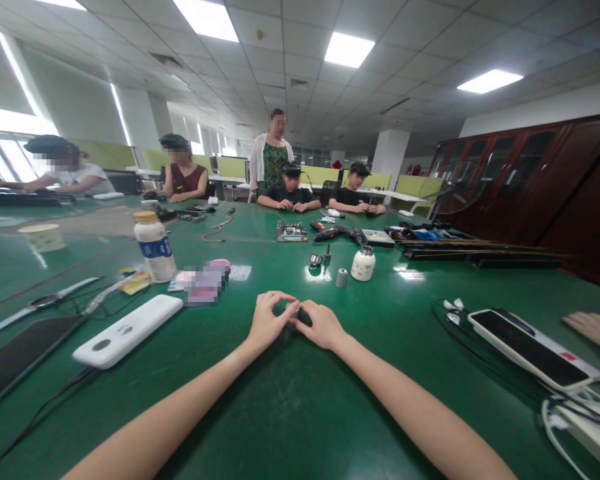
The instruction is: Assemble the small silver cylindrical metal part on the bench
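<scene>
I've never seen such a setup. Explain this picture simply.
No machine here: one camera on a person's head looks forward and down at their bare left hand and right hand. Their fingertips come together over a green table; whether they pinch something small, I can't tell. Beyond stand a silver cylinder and a white jar, with a circuit board farther back. To the left are a white bottle and a white oblong device. Other people sit across the table.
</scene>
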